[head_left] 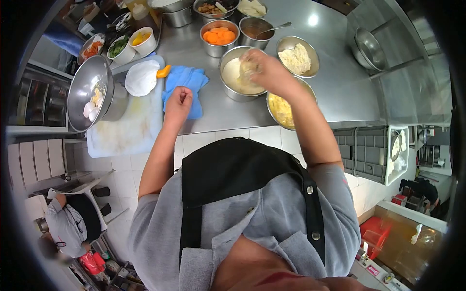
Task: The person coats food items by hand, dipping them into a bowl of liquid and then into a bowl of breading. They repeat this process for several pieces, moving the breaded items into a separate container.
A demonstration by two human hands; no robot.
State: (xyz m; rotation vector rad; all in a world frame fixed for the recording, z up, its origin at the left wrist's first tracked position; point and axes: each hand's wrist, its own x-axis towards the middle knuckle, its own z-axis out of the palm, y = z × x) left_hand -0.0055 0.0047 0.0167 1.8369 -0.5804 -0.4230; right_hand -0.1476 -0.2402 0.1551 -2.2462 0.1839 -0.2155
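Counter (335, 82) of stainless steel, viewed from above, with the person's own torso in a grey shirt and black apron at the lower edge.

Right hand (266, 72): fingers curled around a pale lump (246, 72) and gripping it directly over the batter bowl (232, 92), a steel bowl holding white liquid. The lump is coated, and its identity cannot be resolved.

Left hand (178, 102): clenched into a fist, resting on the near edge of a blue cloth (189, 77). Whether it pinches the fabric cannot be told.

Nearby:
- A bowl of yellow mixture (280, 110) sits under the right forearm, touching the batter bowl.
- A bowl of pale crumbs (297, 58) is just right of the right hand.
- A bowl of carrot slices (219, 36) and a bowl of brown sauce (252, 30), which has a spoon in it, stand behind the batter bowl.
- A white cutting board (126, 128) lies left of the cloth.
- A tilted steel bowl (82, 89) with white egg-like pieces stands at the board's far left.

A second person (68, 225) in grey is at lower left, well apart from the counter.
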